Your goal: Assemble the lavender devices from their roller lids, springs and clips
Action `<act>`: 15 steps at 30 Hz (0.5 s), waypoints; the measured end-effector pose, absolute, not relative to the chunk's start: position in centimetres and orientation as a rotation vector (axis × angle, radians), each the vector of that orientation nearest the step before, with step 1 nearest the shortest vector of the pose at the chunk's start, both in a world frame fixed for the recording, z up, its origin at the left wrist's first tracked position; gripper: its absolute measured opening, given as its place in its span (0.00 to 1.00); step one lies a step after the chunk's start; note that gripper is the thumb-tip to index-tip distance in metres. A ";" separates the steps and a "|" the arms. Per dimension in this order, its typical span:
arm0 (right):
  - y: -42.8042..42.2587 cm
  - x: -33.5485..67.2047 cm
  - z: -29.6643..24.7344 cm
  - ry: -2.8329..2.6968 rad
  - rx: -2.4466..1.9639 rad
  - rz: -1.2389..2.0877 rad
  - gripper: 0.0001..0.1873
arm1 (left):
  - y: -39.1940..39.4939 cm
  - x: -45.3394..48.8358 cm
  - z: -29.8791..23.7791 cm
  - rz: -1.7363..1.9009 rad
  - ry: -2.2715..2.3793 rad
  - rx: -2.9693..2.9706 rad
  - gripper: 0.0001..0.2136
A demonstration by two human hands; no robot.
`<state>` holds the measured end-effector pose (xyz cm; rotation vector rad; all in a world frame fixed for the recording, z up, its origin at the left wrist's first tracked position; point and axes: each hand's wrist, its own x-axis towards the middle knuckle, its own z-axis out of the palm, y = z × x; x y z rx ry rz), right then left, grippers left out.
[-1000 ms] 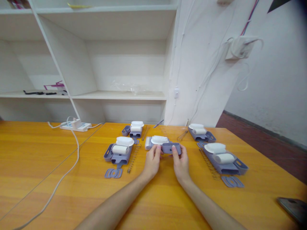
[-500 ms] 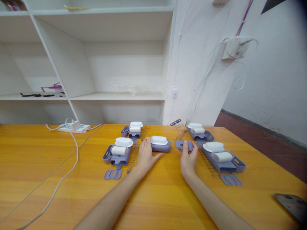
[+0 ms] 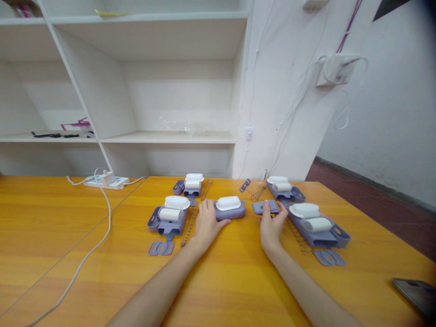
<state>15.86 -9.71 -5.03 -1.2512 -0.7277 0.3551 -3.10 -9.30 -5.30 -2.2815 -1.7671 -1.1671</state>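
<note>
My left hand (image 3: 206, 222) rests on the orange table (image 3: 102, 272), fingers around the left end of a purple housing with a white brush top (image 3: 230, 208). My right hand (image 3: 271, 223) pinches a small flat purple cover piece (image 3: 265, 207) lying on the table a little to the right of that housing. The two parts lie apart, with a gap of bare table between them.
Similar purple-and-white assemblies stand around: front left (image 3: 169, 215), back middle (image 3: 191, 183), back right (image 3: 283, 188) and front right (image 3: 315, 224). Metal springs (image 3: 190, 226) and flat purple clips (image 3: 161, 248) lie between them. A power strip (image 3: 106, 180) with a white cable sits left. A phone (image 3: 415, 293) lies at the right edge.
A second ago both hands held the housing and cover together; they have since come apart. My right hand has carried the cover to the right, while my left stays at the housing.
</note>
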 end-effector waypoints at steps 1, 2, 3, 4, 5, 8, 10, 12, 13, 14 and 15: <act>-9.7 15.8 -5.0 -0.718 -1.243 0.360 0.33 | -9.4 -3.1 -5.2 -1.172 -1.798 -2.258 0.33; -9.7 15.8 -4.9 -0.709 -1.234 0.369 0.33 | -9.5 -3.0 -5.1 -1.179 -1.816 -2.240 0.34; -9.7 15.7 -4.9 -0.701 -1.226 0.379 0.33 | -9.6 -2.9 -5.1 -1.193 -1.820 -2.236 0.35; -9.7 15.6 -4.8 -0.698 -1.219 0.389 0.33 | -9.7 -2.9 -5.0 -1.214 -1.812 -2.249 0.35; -9.8 15.5 -4.6 -0.697 -1.209 0.395 0.32 | -9.7 -2.9 -5.0 -1.239 -1.798 -2.279 0.34; -10.0 15.4 -4.3 -0.710 -1.160 0.399 0.32 | -9.5 -2.9 -5.2 -1.326 -1.767 -2.381 0.32; -10.0 15.4 -4.1 -0.721 -1.133 0.391 0.30 | -9.3 -3.0 -5.4 -1.389 -1.760 -2.412 0.32; -10.1 15.6 -3.9 -0.715 -1.142 0.361 0.29 | -9.0 -3.1 -5.4 -1.479 -1.761 -2.406 0.33; -10.2 15.7 -3.8 -0.704 -1.152 0.340 0.28 | -8.8 -3.2 -5.4 -1.537 -1.772 -2.395 0.33; -10.2 15.9 -3.6 -0.700 -1.156 0.338 0.28 | -8.7 -3.3 -5.4 -1.599 -1.793 -2.381 0.34; -10.3 16.0 -3.5 -0.702 -1.154 0.353 0.29 | -8.5 -3.3 -5.3 -1.662 -1.823 -2.364 0.34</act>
